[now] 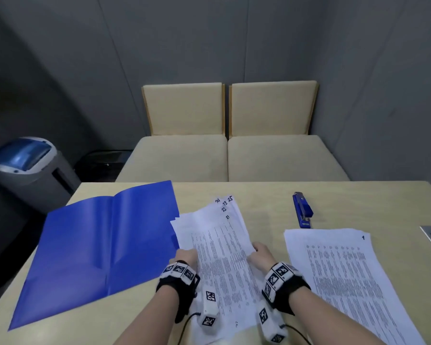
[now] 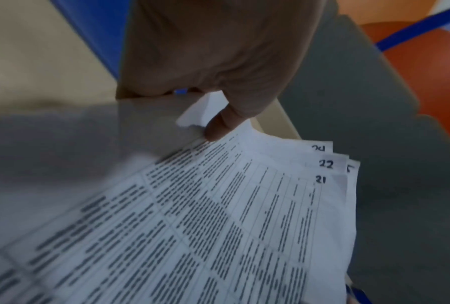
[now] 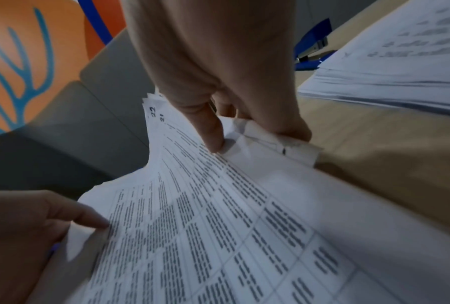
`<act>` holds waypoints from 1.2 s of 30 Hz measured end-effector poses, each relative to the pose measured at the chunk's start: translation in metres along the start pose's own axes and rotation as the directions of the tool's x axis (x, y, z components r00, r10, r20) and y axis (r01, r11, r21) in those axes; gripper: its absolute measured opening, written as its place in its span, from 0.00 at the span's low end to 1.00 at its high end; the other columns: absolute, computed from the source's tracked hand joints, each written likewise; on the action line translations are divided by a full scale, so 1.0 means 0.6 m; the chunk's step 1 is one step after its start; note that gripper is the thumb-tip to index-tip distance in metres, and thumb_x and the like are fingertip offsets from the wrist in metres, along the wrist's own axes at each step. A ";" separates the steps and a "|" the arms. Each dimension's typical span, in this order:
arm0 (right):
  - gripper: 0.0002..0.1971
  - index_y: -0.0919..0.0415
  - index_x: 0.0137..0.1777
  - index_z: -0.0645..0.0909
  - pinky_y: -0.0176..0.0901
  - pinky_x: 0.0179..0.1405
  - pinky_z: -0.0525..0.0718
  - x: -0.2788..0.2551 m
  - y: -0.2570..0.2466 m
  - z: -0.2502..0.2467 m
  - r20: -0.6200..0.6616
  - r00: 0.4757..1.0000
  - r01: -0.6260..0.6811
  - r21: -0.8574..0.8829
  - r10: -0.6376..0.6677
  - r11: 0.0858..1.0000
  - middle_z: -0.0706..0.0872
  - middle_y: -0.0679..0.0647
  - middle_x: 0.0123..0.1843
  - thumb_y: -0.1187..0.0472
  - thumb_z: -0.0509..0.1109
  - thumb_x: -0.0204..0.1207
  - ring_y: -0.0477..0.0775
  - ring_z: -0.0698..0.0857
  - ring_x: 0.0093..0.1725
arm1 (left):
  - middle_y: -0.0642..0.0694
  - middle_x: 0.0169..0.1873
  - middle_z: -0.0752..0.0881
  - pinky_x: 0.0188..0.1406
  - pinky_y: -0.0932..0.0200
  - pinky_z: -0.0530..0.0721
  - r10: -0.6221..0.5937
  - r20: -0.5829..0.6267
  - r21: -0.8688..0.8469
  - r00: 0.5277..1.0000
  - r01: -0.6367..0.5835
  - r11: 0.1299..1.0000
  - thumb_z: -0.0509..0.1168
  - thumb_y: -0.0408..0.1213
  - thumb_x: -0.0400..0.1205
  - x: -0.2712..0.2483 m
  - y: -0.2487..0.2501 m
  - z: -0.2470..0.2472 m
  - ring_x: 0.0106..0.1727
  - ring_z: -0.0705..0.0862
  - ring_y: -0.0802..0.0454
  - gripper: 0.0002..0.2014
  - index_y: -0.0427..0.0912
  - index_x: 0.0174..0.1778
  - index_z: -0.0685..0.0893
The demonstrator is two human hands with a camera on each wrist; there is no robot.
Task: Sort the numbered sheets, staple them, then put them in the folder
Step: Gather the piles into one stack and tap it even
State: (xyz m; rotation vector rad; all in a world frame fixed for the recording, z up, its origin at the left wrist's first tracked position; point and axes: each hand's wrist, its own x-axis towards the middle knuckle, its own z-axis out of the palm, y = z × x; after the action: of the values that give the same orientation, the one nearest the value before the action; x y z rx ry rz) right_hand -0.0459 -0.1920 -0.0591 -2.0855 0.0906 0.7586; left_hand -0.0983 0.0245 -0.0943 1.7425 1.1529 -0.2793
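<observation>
Sheets in hand (image 1: 222,247): one fanned bunch, held above table (image 1: 259,195); corner numbers 21, 22, 23, 24, 25 legible.
Left hand (image 1: 184,256): thumb and fingers pinching bunch's left edge.
Right hand (image 1: 263,255): fingers curled, pinching bunch's right edge.
Second stack (image 1: 346,282): one, flat on table, right of hands; top sheet marked 1.
Folder (image 1: 97,245): one, blue, open flat, left of bunch.
Stapler (image 1: 302,210): one, blue, beyond second stack.
</observation>
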 end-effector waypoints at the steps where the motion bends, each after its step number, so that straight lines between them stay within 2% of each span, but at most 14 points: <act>1: 0.10 0.60 0.52 0.77 0.48 0.57 0.81 -0.006 -0.004 -0.006 -0.010 1.000 0.024 0.074 -0.024 0.997 0.85 0.58 0.54 0.73 0.62 0.75 0.58 0.83 0.56 | 0.33 0.63 0.81 0.65 0.42 0.80 0.030 -0.019 -0.098 0.999 -0.032 0.995 0.61 0.38 0.67 0.023 -0.004 0.004 0.61 0.81 0.35 0.28 0.34 0.65 0.75; 4: 0.12 0.56 0.51 0.79 0.54 0.60 0.84 -0.021 -0.034 -0.035 -0.082 0.991 0.126 0.299 -0.106 0.946 0.87 0.58 0.56 0.73 0.68 0.74 0.58 0.86 0.55 | 0.39 0.53 0.83 0.57 0.47 0.82 0.204 -0.056 -0.244 0.977 -0.212 0.946 0.60 0.34 0.74 -0.071 0.073 -0.026 0.52 0.82 0.40 0.16 0.41 0.59 0.73; 7: 0.14 0.56 0.51 0.79 0.60 0.63 0.83 -0.032 -0.080 -0.072 -0.182 0.965 0.251 0.408 -0.191 0.878 0.87 0.61 0.57 0.75 0.66 0.73 0.61 0.86 0.57 | 0.49 0.58 0.81 0.61 0.49 0.79 0.449 -0.188 -0.296 0.873 -0.486 0.822 0.60 0.35 0.79 -0.157 0.134 -0.054 0.57 0.80 0.48 0.20 0.45 0.69 0.69; 8: 0.15 0.58 0.53 0.78 0.59 0.63 0.82 -0.037 -0.095 -0.082 -0.201 0.958 0.273 0.434 -0.203 0.859 0.87 0.61 0.58 0.77 0.65 0.74 0.62 0.86 0.58 | 0.52 0.58 0.79 0.64 0.50 0.77 0.496 -0.219 -0.287 0.840 -0.541 0.790 0.60 0.35 0.81 -0.169 0.144 -0.055 0.60 0.79 0.49 0.22 0.45 0.72 0.67; 10: 0.18 0.61 0.60 0.77 0.52 0.60 0.83 -0.051 -0.120 -0.098 -0.208 0.954 0.291 0.487 -0.215 0.823 0.86 0.59 0.58 0.79 0.65 0.73 0.59 0.85 0.58 | 0.55 0.52 0.78 0.57 0.59 0.76 0.574 -0.249 -0.289 0.781 -0.625 0.725 0.59 0.31 0.82 -0.202 0.155 -0.053 0.55 0.79 0.52 0.21 0.46 0.70 0.67; 13: 0.25 0.58 0.64 0.76 0.41 0.49 0.84 -0.069 -0.136 -0.103 -0.207 0.952 0.305 0.539 -0.227 0.785 0.87 0.53 0.56 0.79 0.68 0.70 0.52 0.86 0.56 | 0.67 0.41 0.72 0.46 0.62 0.72 0.619 -0.262 -0.268 0.740 -0.672 0.690 0.59 0.28 0.81 -0.222 0.151 -0.038 0.45 0.75 0.55 0.18 0.56 0.58 0.68; 16: 0.26 0.59 0.66 0.71 0.38 0.45 0.81 -0.072 -0.131 -0.095 -0.247 0.950 0.299 0.543 -0.191 0.784 0.85 0.55 0.57 0.77 0.67 0.70 0.54 0.84 0.58 | 0.65 0.40 0.74 0.48 0.59 0.71 0.591 -0.243 -0.265 0.769 -0.639 0.723 0.62 0.30 0.81 -0.209 0.135 -0.023 0.48 0.76 0.48 0.17 0.47 0.63 0.68; 21: 0.21 0.59 0.66 0.60 0.37 0.40 0.76 -0.071 -0.125 -0.090 -0.245 0.959 0.251 0.486 -0.145 0.837 0.78 0.51 0.53 0.75 0.59 0.77 0.48 0.79 0.51 | 0.53 0.46 0.81 0.48 0.56 0.75 0.551 -0.194 -0.279 0.811 -0.584 0.762 0.65 0.30 0.79 -0.182 0.128 -0.025 0.50 0.80 0.47 0.19 0.52 0.59 0.67; 23: 0.22 0.56 0.70 0.56 0.44 0.53 0.79 -0.065 -0.117 -0.087 -0.187 0.971 0.212 0.413 -0.146 0.885 0.77 0.52 0.60 0.72 0.57 0.80 0.51 0.77 0.57 | 0.50 0.49 0.81 0.49 0.56 0.76 0.551 -0.164 -0.250 0.818 -0.575 0.779 0.65 0.32 0.80 -0.172 0.128 -0.025 0.51 0.80 0.47 0.19 0.49 0.65 0.69; 26: 0.33 0.54 0.80 0.48 0.51 0.72 0.72 -0.055 -0.082 -0.094 -0.155 0.975 0.195 0.268 -0.157 0.943 0.69 0.56 0.75 0.67 0.62 0.81 0.57 0.72 0.72 | 0.45 0.50 0.83 0.50 0.53 0.77 0.577 -0.171 -0.143 0.799 -0.599 0.788 0.63 0.37 0.83 -0.155 0.124 -0.021 0.54 0.82 0.42 0.16 0.42 0.67 0.74; 28: 0.36 0.56 0.82 0.51 0.56 0.77 0.66 -0.053 -0.044 -0.118 -0.220 0.970 0.136 0.142 -0.103 0.980 0.64 0.62 0.79 0.64 0.67 0.79 0.61 0.66 0.78 | 0.40 0.52 0.85 0.52 0.49 0.81 0.612 -0.189 -0.069 0.768 -0.632 0.772 0.61 0.37 0.84 -0.144 0.121 -0.019 0.54 0.83 0.39 0.14 0.43 0.65 0.75; 31: 0.32 0.59 0.77 0.65 0.54 0.73 0.70 -0.046 0.062 -0.192 -0.386 0.919 -0.103 -0.051 0.075 0.993 0.70 0.65 0.74 0.60 0.71 0.73 0.65 0.71 0.73 | 0.42 0.48 0.85 0.50 0.40 0.85 0.661 -0.178 -0.002 0.729 -0.672 0.740 0.59 0.36 0.83 -0.136 0.124 -0.023 0.48 0.84 0.38 0.12 0.52 0.61 0.74; 33: 0.33 0.59 0.75 0.67 0.55 0.71 0.73 -0.060 0.134 -0.248 -0.497 0.831 -0.321 -0.062 0.249 0.945 0.70 0.67 0.73 0.62 0.71 0.68 0.68 0.71 0.71 | 0.39 0.43 0.84 0.43 0.38 0.84 0.676 -0.170 0.031 0.717 -0.682 0.731 0.57 0.34 0.83 -0.134 0.127 -0.024 0.42 0.83 0.37 0.09 0.54 0.54 0.72; 36: 0.38 0.64 0.74 0.61 0.59 0.69 0.72 -0.102 0.214 -0.311 -0.569 0.684 -0.569 -0.024 0.457 0.822 0.63 0.70 0.73 0.64 0.74 0.65 0.71 0.67 0.72 | 0.35 0.39 0.81 0.33 0.48 0.79 0.667 -0.167 0.007 0.726 -0.675 0.738 0.53 0.33 0.84 -0.141 0.130 -0.019 0.35 0.78 0.40 0.07 0.51 0.47 0.72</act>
State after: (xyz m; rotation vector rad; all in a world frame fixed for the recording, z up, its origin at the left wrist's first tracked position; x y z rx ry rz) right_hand -0.0481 -0.4259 -0.0409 -2.4480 1.0040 0.4725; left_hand -0.0837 -0.0188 0.0117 2.0347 0.5467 0.3449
